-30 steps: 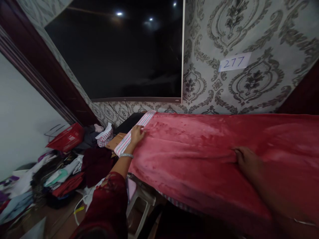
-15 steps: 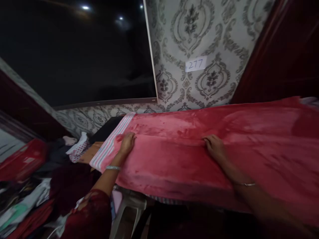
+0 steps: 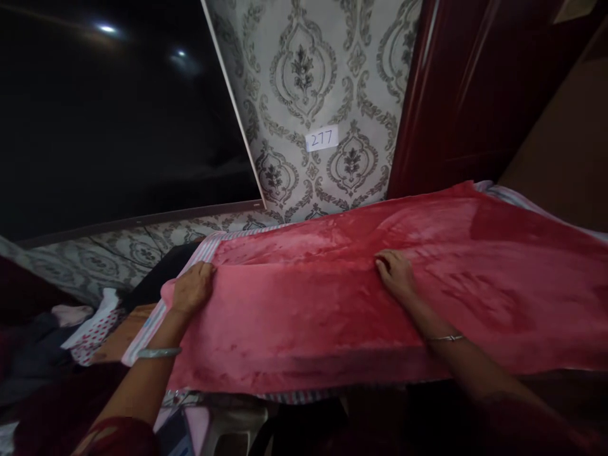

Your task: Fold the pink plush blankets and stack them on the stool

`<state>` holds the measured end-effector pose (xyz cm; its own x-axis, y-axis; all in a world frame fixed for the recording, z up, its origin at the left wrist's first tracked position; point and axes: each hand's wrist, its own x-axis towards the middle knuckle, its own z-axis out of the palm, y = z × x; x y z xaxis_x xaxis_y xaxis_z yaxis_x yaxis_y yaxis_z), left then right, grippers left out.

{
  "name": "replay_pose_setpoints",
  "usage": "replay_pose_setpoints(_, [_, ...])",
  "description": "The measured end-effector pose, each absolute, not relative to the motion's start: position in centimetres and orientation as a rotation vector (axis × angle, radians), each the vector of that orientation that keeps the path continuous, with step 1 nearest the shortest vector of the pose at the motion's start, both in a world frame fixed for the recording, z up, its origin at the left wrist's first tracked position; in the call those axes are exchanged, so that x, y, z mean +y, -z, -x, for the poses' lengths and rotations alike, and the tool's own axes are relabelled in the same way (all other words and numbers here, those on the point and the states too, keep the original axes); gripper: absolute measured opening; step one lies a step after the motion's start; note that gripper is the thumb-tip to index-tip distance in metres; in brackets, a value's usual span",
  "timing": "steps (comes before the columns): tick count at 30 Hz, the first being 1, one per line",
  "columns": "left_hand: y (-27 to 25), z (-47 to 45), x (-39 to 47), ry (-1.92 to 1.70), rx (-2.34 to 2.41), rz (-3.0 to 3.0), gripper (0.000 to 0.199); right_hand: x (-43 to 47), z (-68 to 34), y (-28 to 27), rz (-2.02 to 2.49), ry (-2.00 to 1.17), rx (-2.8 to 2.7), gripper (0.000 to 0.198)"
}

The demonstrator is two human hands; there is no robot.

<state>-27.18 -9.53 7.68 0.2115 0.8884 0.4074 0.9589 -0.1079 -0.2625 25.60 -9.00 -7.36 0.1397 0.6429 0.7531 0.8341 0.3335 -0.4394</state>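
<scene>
A red plush blanket (image 3: 304,316) lies spread over a long surface, with a folded-over layer along its near side. My left hand (image 3: 194,288), a pale bangle on its wrist, is closed on the fold near the blanket's left end. Farther right along the same fold, my right hand (image 3: 395,272) has its fingers curled and pinching the plush. It wears a thin silver bangle. A striped cloth (image 3: 147,329) shows from beneath the blanket at the left end and along parts of the edges.
Behind stand a patterned wall with a paper label (image 3: 322,138), a large dark screen (image 3: 118,126) and a dark red door frame (image 3: 427,95). A dotted cloth (image 3: 92,332) lies at left. Below the near edge is a pale stool (image 3: 237,421).
The view has turned to the right. My hands are wider apart along the fold, and both still grip the blanket. More of the striped cloth shows at the back edge.
</scene>
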Motion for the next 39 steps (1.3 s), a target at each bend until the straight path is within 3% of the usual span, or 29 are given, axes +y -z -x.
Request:
replay_pose_setpoints(15, [-9.8,27.3,-10.7,0.327,-1.662,2.006,0.028,-9.9,-31.2,9.1,1.48,0.158,-1.988,0.056])
replay_pose_setpoints(24, [-10.5,26.8,-11.0,0.286,-1.63,1.978,0.032,-9.8,-30.1,8.3,1.532,0.219,-1.964,0.024])
replay_pose_setpoints(39, [-9.5,26.8,-12.2,0.275,-1.67,2.061,0.027,-9.6,-32.5,3.7,1.487,0.309,-1.783,0.025])
